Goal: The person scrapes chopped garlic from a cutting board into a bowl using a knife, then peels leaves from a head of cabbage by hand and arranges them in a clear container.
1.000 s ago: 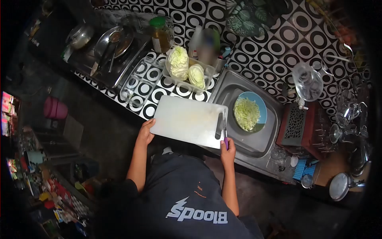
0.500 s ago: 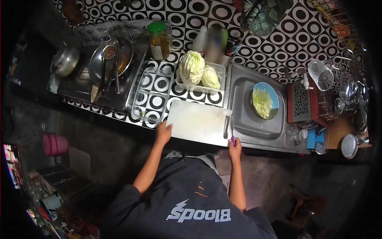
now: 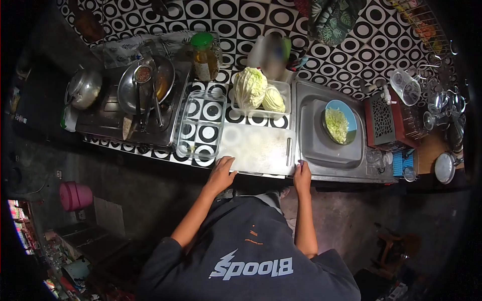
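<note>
A white cutting board [image 3: 256,150] lies on the counter, its slot handle at the right end. At its near left corner is my left hand [image 3: 221,175], closed on the edge with the thumb along the front. My right hand [image 3: 302,178] is closed around a knife [image 3: 300,162] near the board's right front corner; only a bit of its purple handle shows. Behind the board, a clear plastic container [image 3: 243,111] holds two pale cabbages [image 3: 251,89]. A blue bowl [image 3: 350,116] of shredded cabbage [image 3: 335,124] stands in the sink.
To the left are an empty glass dish [image 3: 222,128] and a stove [image 3: 95,120] with a wok [image 3: 131,94] and a pot [image 3: 85,89]. A green-lidded jar [image 3: 204,62] stands at the back. The sink [image 3: 321,163] and glassware [image 3: 405,88] are on the right.
The board has turned slightly, its front edge now more in line with the counter edge. My left hand has shifted along the near left corner; the knife is less visible in my right hand.
</note>
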A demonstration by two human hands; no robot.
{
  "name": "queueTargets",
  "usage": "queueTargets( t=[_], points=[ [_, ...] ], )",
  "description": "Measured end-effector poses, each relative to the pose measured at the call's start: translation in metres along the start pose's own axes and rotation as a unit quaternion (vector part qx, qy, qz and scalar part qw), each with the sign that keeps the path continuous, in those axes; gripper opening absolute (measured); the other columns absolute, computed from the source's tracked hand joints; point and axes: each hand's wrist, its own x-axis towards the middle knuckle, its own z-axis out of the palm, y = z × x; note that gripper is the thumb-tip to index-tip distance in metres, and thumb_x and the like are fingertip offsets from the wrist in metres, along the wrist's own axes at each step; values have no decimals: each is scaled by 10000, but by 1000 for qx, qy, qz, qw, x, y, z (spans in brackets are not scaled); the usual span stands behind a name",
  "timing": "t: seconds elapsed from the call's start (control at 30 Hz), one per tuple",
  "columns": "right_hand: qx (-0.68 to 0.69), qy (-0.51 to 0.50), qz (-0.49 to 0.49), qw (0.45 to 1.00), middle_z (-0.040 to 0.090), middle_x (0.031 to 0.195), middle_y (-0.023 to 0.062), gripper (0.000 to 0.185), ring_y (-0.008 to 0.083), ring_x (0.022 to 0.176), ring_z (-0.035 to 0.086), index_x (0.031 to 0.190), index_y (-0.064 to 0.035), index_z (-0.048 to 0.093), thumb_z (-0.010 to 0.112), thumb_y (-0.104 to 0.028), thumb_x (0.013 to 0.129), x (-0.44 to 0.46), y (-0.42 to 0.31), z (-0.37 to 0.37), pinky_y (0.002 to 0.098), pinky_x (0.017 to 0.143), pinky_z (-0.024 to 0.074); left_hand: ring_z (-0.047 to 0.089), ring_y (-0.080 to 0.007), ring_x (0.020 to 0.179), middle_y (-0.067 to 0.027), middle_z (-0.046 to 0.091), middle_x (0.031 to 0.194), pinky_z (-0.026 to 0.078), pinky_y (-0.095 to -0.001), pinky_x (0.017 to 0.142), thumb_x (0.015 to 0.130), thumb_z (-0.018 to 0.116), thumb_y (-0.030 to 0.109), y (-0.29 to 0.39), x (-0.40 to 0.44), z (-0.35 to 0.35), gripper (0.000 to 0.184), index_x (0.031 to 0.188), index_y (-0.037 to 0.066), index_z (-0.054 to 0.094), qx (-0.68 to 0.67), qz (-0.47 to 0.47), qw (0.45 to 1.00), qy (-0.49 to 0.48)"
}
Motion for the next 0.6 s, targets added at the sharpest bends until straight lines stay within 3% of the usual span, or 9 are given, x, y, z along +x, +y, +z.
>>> queueTargets(
  t=[0.03,0.07,0.17,0.3,0.4,0.6],
  points=[
    [-32,5,-32,999,658,1024,255,275,438,994,615,1196,-20,583,530,-119,945,1,-6,-2,467,859,473,496,-359,1211,-179,535,1279,419,-405,1028,815,707,94,-1,1,0,499,1266,-47,544,9,9,1000,-11],
    [-42,5,-77,996,647,966,270,329,435,909,626,1252,5,548,534,-80,935,3,-12,-3,450,812,487,498,-358,1202,-176,540,1271,421,-402,1022,804,712,89,-2,2,2,507,1263,-47,544,15,19,1000,-11],
    [-51,-50,-52,996,655,980,270,397,429,910,638,1317,-4,518,546,-67,926,4,-41,-9,460,792,488,475,-353,1234,-172,518,1306,403,-414,1039,801,717,97,-6,6,8,530,1285,-29,539,28,44,998,-30],
    [-159,-74,-6,984,664,953,278,473,456,876,639,1381,-38,471,548,-93,918,2,-51,-7,503,773,490,381,-369,1334,-188,428,1418,319,-468,1097,802,743,152,-5,11,23,608,1360,67,517,91,85,991,-42],
    [-193,-73,-38,978,663,920,284,539,457,828,644,1391,-8,450,554,-64,866,-8,-48,0,524,741,499,286,-377,1398,-195,342,1490,228,-516,1130,787,764,209,-3,19,35,672,1400,134,498,136,113,983,-59],
    [-179,-97,-28,979,662,913,269,551,440,840,643,1383,-12,452,576,-51,847,-15,-55,5,511,748,497,313,-374,1383,-193,378,1464,244,-515,1127,780,758,186,-12,30,40,635,1365,101,526,149,92,983,-52]
  ],
)
